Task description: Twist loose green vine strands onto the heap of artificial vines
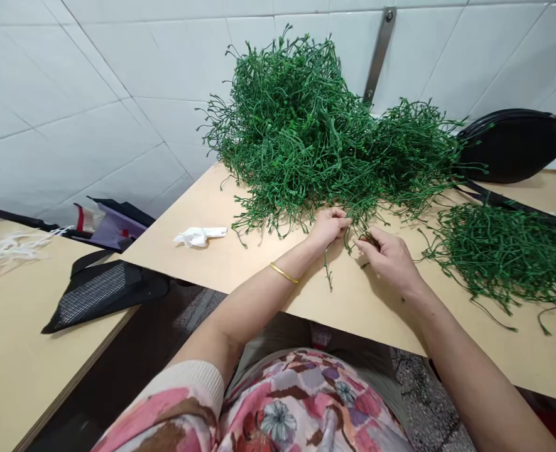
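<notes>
The left hand point(328, 226) is closed on a clump of green plastic sprigs at the near edge of the large pile point(306, 132), its fingers curled into the strands. The right hand point(386, 254) pinches a single green sprig point(366, 239) between thumb and fingertips, just beside the left hand. One loose stem point(328, 270) hangs from the left hand's clump and lies on the table point(240, 251).

The large pile sits on the far half of the tan table, against the white tiled wall point(117, 81). A second, flatter pile of green sprigs point(504, 251) lies on the table to the right of the right hand, apart from the large pile. A thin gold bangle point(284, 274) circles the left wrist.

A crumpled white scrap point(198, 236) lies on the table to the left of the large pile. A black round object point(513, 144) rests at the far right against the wall. A black mesh bag point(103, 292) lies across the gap to a second table point(18, 351) on the left.
</notes>
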The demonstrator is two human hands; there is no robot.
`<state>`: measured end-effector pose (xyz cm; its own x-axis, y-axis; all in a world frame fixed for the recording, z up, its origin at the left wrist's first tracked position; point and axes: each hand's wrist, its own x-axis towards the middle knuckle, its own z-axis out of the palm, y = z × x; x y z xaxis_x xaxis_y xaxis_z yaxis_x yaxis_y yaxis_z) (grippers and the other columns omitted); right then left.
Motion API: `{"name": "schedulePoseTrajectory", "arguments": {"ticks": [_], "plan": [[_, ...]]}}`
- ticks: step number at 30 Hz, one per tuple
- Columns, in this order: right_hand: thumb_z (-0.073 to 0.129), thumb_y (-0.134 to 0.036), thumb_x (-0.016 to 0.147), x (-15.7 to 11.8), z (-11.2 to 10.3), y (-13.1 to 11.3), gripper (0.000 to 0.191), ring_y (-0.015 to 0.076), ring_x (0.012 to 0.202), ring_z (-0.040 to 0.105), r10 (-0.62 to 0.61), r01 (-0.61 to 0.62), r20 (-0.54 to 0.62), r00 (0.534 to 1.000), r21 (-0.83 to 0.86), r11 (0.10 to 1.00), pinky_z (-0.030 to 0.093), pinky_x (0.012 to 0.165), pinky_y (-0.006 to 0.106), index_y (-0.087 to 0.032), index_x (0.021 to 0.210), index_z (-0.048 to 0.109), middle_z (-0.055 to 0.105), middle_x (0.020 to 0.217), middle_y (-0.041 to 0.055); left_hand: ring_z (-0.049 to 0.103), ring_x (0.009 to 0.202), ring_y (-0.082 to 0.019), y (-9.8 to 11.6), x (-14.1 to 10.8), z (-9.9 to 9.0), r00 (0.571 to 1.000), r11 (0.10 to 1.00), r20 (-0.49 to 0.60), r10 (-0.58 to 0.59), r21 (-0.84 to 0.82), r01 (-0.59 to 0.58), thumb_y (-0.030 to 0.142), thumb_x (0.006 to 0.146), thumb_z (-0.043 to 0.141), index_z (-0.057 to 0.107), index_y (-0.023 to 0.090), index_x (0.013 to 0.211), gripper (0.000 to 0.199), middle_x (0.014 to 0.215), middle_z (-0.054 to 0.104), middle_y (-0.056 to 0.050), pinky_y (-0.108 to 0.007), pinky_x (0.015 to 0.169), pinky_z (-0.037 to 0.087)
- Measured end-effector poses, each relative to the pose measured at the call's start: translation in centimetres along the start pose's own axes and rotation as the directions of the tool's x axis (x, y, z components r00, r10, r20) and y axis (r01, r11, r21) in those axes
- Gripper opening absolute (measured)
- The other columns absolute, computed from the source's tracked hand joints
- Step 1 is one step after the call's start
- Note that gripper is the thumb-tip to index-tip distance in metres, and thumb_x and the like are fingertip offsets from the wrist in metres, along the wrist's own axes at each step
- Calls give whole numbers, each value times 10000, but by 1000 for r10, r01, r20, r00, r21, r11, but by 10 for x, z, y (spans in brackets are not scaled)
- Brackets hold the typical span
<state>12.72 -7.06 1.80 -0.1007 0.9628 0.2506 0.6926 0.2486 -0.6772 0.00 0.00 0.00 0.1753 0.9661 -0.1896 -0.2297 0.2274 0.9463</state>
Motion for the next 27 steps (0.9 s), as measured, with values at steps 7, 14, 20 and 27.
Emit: {"name": "schedulePoseTrajectory", "arguments": {"ticks": [7,14,20,27], "plan": [[443,-300,815,13,1,16,251,129,571,425,23,-24,15,1000,58,998,309,570,265,-196,589,473,489,566,-4,312,311,-32,2,1,-4,996,999,87,-8,43,5,65,726,577,462,160,636,174,404,391,81,-176,353,222],[518,-396,781,28,6,22,320,100,514,310,96,-83,-52,994,220,972,253,509,263,-208,556,390,353,506,-43,329,314,-33,4,-1,-6,987,1000,157,-27,18,24,80,733,593,432,159,596,227,405,402,72,-172,342,227],[667,-473,605,29,15,17,345,96,512,396,229,-292,180,956,596,748,292,494,252,-170,751,590,496,562,-31,366,330,-38,0,2,-7,979,999,202,40,26,-46,79,720,610,476,150,634,175,425,436,68,-171,339,265],[599,-411,652,30,22,19,256,86,518,330,253,-260,85,964,515,817,254,501,257,-182,587,506,423,538,-43,365,321,-38,1,0,-5,988,999,152,8,30,-13,89,746,586,439,157,613,209,416,426,71,-171,344,269]]}}
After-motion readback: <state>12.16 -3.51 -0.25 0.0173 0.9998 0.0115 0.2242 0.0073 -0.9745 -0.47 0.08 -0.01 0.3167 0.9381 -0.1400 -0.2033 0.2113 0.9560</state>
